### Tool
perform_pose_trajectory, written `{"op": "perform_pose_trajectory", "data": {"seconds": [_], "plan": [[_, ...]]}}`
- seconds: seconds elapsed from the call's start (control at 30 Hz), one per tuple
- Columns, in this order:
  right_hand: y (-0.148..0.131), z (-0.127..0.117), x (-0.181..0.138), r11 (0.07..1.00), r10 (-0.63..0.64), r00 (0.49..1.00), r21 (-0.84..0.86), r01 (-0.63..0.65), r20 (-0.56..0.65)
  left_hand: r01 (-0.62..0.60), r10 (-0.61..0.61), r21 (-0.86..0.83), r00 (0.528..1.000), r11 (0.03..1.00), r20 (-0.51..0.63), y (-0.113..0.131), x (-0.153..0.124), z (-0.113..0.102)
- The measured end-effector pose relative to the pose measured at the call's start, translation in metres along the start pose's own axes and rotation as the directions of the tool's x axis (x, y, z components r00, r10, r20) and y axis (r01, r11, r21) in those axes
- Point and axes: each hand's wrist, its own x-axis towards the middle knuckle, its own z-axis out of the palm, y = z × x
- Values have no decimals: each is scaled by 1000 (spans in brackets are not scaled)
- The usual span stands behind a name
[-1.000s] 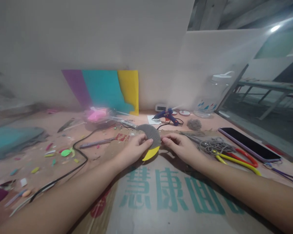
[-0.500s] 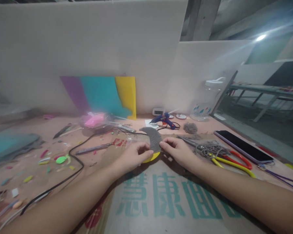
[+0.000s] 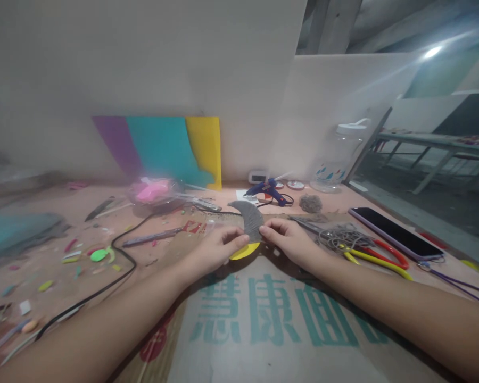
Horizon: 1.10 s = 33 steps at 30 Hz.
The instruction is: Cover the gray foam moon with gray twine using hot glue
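A crescent-shaped piece (image 3: pixel 251 219), covered in grey yarn with bare yellow at its lower end, is held up over the cardboard (image 3: pixel 239 351). My left hand (image 3: pixel 225 244) pinches its lower left edge between thumb and fingers. On the right edge, the thumb and fingertips of my right hand (image 3: pixel 285 238) are closed on the same piece. Right of that hand lies a loose tangle of grey yarn (image 3: pixel 343 236) over scissors with red and yellow handles (image 3: pixel 383 263). Whether a strand runs from my fingers cannot be made out.
Behind my hands sit a blue glue gun (image 3: pixel 267 190), a grey yarn ball (image 3: pixel 310 202) and a clear bottle (image 3: pixel 335 159). A phone (image 3: pixel 395 232) lies at right. Coloured scraps (image 3: pixel 99 255), a black cord (image 3: pixel 133 266) and a pen (image 3: pixel 151 238) lie at left. A striped sheet (image 3: pixel 159 149) leans against the wall.
The view has shifted slightly, so most things sit a little higher in the picture. Both hands keep their hold on the crescent with hardly any movement.
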Motion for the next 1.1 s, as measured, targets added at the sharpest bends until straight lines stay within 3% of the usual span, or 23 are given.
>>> {"op": "perform_pose_trajectory", "data": {"seconds": [0.13, 0.3, 0.43, 0.6, 0.83, 1.0, 1.1], "plan": [[2, 0, 1, 999, -22, 1000, -35, 22, 1, 22, -26, -148, 999, 989, -30, -3, 2, 1], [5, 1, 1, 998, -4, 1000, 60, 5, -8, 98, -171, -370, 970, 924, -171, -4, 5, 1], [3, 1, 0, 998, -14, 999, 62, 16, -33, 139, -227, -381, 954, 914, -197, 4, 5, 1], [2, 1, 0, 999, -16, 998, 33, 18, -60, 95, -184, -323, 949, 942, -257, 6, 3, 2], [3, 1, 1, 1000, -12, 998, 24, 13, -54, 80, -136, -229, 961, 970, -240, -1, 4, 0], [5, 1, 0, 999, -12, 998, 52, 15, -66, 48, -128, -356, 970, 933, -205, -5, 6, 1], [6, 1, 0, 998, -18, 997, 54, 23, -76, 55, -132, -345, 970, 937, -204, -6, 6, 2]]}}
